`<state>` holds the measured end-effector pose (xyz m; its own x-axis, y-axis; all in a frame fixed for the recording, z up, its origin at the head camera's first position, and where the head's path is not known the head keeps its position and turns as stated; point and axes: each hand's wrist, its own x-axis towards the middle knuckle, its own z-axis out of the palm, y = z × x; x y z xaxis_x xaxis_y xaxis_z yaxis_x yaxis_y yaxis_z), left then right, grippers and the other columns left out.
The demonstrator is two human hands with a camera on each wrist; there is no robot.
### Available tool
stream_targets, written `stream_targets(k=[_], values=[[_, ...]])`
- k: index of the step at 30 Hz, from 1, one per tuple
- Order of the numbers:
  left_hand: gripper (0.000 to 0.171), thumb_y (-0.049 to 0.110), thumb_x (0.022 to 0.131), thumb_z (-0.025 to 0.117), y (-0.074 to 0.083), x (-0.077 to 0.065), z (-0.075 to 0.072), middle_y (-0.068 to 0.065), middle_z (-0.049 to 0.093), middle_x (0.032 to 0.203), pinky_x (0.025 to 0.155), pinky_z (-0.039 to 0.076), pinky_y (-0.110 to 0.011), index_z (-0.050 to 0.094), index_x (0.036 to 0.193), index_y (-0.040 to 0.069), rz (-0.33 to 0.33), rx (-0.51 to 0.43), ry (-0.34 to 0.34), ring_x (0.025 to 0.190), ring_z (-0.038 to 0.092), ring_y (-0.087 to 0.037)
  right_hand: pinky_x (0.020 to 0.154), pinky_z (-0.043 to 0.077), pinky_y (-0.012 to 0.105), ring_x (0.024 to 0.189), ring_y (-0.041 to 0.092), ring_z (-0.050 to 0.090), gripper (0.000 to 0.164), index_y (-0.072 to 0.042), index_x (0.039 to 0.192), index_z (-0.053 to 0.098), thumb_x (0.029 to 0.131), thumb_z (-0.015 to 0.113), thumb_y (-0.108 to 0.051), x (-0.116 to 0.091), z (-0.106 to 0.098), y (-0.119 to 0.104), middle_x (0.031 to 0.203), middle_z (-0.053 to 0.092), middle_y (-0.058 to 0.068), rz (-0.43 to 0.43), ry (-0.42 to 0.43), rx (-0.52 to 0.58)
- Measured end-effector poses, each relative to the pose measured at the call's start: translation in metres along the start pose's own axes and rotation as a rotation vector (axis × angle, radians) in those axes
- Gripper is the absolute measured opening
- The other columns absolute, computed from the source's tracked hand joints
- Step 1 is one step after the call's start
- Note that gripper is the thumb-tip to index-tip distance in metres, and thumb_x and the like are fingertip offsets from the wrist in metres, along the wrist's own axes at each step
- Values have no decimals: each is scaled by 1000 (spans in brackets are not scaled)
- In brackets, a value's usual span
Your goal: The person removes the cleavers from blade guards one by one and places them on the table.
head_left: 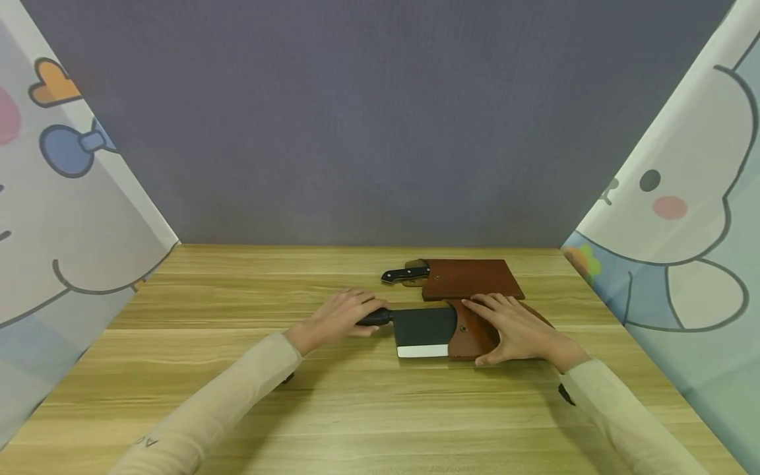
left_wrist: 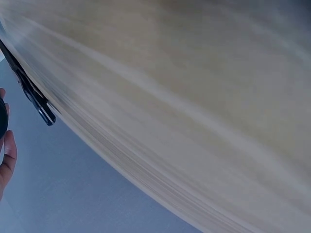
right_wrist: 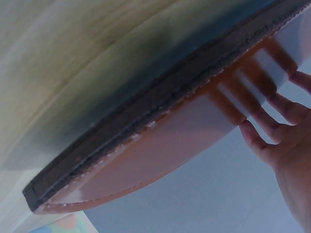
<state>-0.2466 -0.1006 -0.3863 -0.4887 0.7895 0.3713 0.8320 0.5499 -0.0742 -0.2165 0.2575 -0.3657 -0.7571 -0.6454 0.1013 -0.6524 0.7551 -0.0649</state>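
Observation:
My left hand (head_left: 341, 316) grips the black handle of a cleaver (head_left: 423, 328) with a dark blade and a bright cutting edge. The front part of that blade sits inside a brown leather sheath (head_left: 472, 333) with a metal snap; the rest of it shows outside. My right hand (head_left: 516, 330) holds the sheath across its width, thumb at the near edge and fingers at the far edge. In the right wrist view, the spread fingers (right_wrist: 286, 109) touch the sheath's shiny, stitched face. Only some fingers (left_wrist: 7, 160) of the left hand show in the left wrist view.
Just behind lies a second brown sheath (head_left: 475, 277), with a black riveted knife handle (head_left: 406, 274) sticking out to its left. Everything lies on a light wooden table (head_left: 356, 415). A grey wall (head_left: 368, 132) stands at the back, with cartoon-printed panels (head_left: 683, 218) at both sides.

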Motion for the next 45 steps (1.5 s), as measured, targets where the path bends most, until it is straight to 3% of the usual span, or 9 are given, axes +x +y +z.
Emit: stream_targets(k=[11, 27, 45], values=[[45, 34, 81, 67, -5, -8, 2, -1, 64, 103, 86, 51, -38, 57, 121, 14, 27, 14, 32, 95, 62, -21, 94, 30, 66, 124, 37, 37, 105, -11, 141, 36, 59, 70, -68, 0, 0, 1, 139, 39, 16, 1, 1, -5], [45, 33, 81, 68, -8, -18, -5, -2, 64, 106, 85, 51, -40, 57, 121, 15, -1, -1, 10, 97, 61, -22, 94, 30, 66, 124, 39, 37, 105, -11, 141, 35, 59, 72, -65, -3, 1, 5, 139, 38, 18, 6, -10, 0], [46, 33, 81, 68, -13, -29, -9, 0, 63, 104, 85, 50, -40, 56, 122, 16, 1, 7, 35, 96, 61, -20, 94, 30, 65, 124, 38, 37, 105, -10, 141, 35, 59, 71, -66, -7, 1, 9, 139, 39, 18, 11, -1, 10]])
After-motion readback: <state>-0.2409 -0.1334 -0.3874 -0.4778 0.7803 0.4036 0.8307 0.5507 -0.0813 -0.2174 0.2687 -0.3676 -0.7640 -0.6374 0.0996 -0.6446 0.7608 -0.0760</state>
